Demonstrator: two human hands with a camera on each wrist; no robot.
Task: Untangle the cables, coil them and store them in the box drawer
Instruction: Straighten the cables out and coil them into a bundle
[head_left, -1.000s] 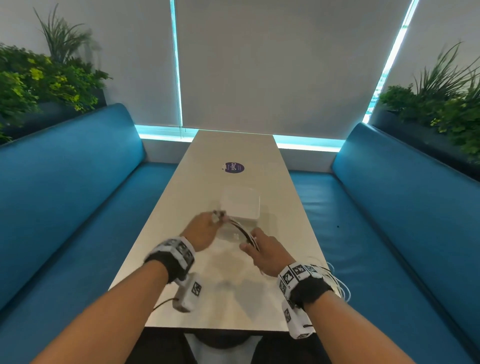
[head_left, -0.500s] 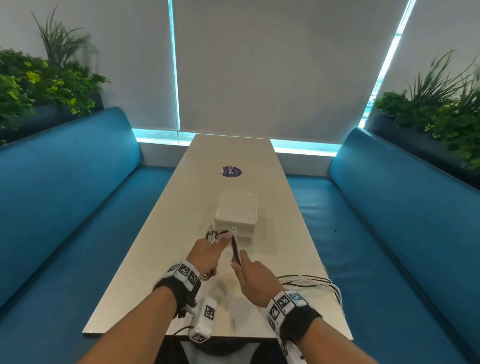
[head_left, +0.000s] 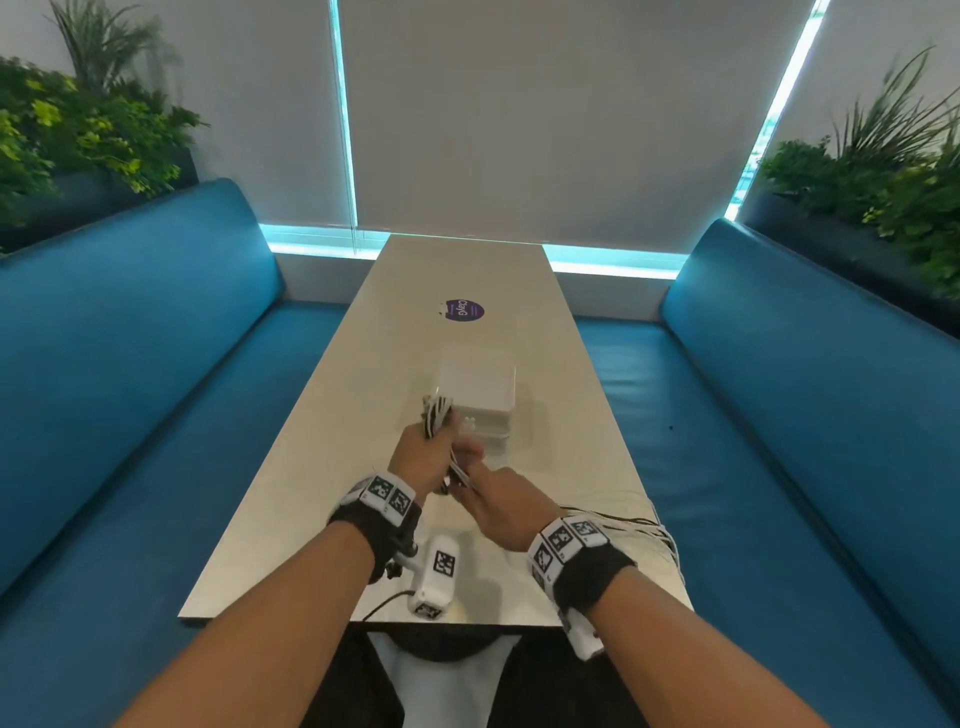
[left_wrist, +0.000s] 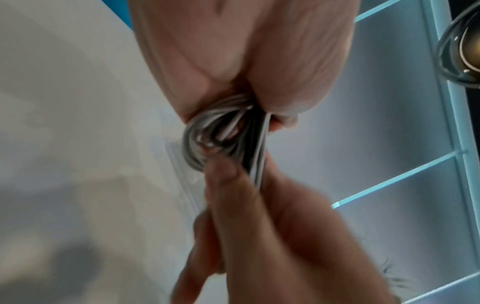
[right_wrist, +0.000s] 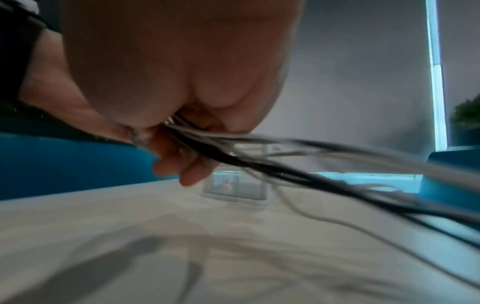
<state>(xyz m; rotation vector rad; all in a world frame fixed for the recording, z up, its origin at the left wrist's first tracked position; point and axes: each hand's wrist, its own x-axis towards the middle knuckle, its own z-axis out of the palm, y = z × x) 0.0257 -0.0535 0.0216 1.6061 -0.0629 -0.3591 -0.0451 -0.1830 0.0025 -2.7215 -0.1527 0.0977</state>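
Observation:
A bundle of black and white cables (head_left: 438, 415) is wound round my left hand (head_left: 428, 457), which grips the coil (left_wrist: 221, 131) above the table's near half. My right hand (head_left: 493, 499) is just to its right and pinches the running strands (right_wrist: 233, 156) of the same bundle. The loose tails (head_left: 644, 525) trail off to the right and hang over the table edge. The white box with drawers (head_left: 480, 397) stands right behind my hands; in the right wrist view its clear drawer front (right_wrist: 233, 185) faces me.
The long pale table (head_left: 311, 467) runs away from me between two blue benches (head_left: 130, 389). A purple round sticker (head_left: 461, 310) lies beyond the box. Planters with green plants (head_left: 78, 130) sit behind both bench backs.
Both hands have drawn closer together and nearer to me, and more cable is wound on the left hand. The right hand has moved down and in beside the left.

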